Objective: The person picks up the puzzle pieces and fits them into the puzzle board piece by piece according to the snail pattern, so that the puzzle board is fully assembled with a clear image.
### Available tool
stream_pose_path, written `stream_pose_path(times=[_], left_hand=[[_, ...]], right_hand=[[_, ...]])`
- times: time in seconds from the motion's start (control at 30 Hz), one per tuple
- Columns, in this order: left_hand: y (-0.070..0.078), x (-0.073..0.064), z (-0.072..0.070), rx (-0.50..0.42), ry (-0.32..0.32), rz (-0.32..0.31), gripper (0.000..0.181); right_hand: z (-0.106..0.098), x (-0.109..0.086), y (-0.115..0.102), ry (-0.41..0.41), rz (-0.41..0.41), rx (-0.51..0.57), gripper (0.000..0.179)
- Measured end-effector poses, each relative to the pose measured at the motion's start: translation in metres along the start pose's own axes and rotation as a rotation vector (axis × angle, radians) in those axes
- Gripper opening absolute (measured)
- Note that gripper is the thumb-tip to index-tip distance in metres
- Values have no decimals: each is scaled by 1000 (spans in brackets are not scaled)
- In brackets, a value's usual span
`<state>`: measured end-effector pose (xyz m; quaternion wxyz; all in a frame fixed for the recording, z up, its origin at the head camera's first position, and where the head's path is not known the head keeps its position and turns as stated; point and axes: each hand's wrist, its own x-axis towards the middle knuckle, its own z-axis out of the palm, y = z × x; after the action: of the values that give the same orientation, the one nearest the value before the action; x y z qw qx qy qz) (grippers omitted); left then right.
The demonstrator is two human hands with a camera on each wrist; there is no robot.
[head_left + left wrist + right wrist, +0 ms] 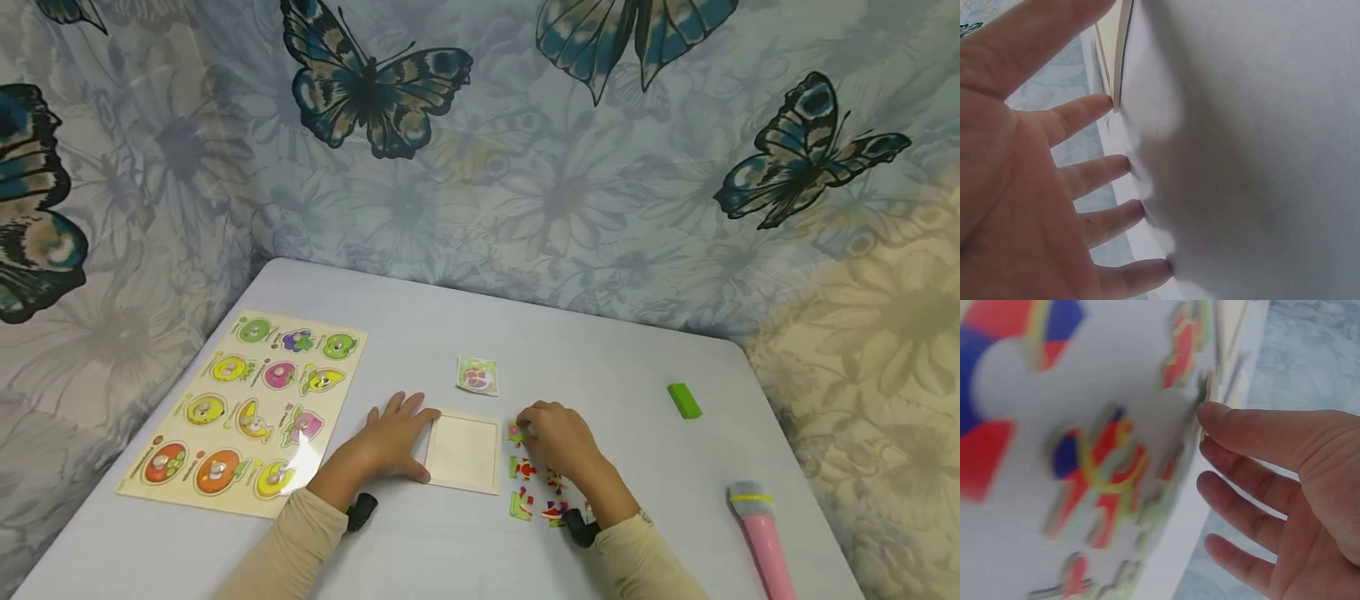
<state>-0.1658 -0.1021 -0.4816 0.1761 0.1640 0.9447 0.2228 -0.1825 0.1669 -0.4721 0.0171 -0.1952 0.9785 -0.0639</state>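
A shallow wooden puzzle tray [462, 452] lies in front of the person, its inside bare. The left hand [393, 437] rests at the tray's left side with fingers spread; thumb and index finger touch its edge in the left wrist view. Right of the tray, several colourful jigsaw pieces [522, 503] lie in loose rows. Over their far end, the right hand [558, 433] pinches one puzzle piece [1210, 387] between thumb and index finger. That piece is seen edge-on in the right wrist view, and its picture is mostly hidden.
A small picture card [477, 376] lies behind the tray. At left is a large fruit puzzle board [247, 417]. A green block [684, 401] and a pink toy microphone [765, 542] lie to the right. A butterfly-patterned wall covering [525, 208] borders the white table [637, 358].
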Motion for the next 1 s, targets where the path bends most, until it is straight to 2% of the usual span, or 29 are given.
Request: stream_pose_path(times=[0.17, 0.3, 0.5, 0.73, 1.0], left_hand=[[1, -1, -2, -10, 2, 2, 90], [0, 0, -2, -2, 9, 1, 91], [0, 2, -1, 29, 9, 0, 92], [5, -1, -4, 21, 18, 0, 91], [3, 0, -3, 36, 14, -7, 92]], right_hand=[[-5, 7, -15, 32, -56, 20, 27], [-3, 17, -35, 48, -163, 20, 26], [10, 32, -58, 88, -311, -11, 21], [16, 36, -66, 118, -309, -14, 17], [19, 39, -68, 111, -292, -32, 18]])
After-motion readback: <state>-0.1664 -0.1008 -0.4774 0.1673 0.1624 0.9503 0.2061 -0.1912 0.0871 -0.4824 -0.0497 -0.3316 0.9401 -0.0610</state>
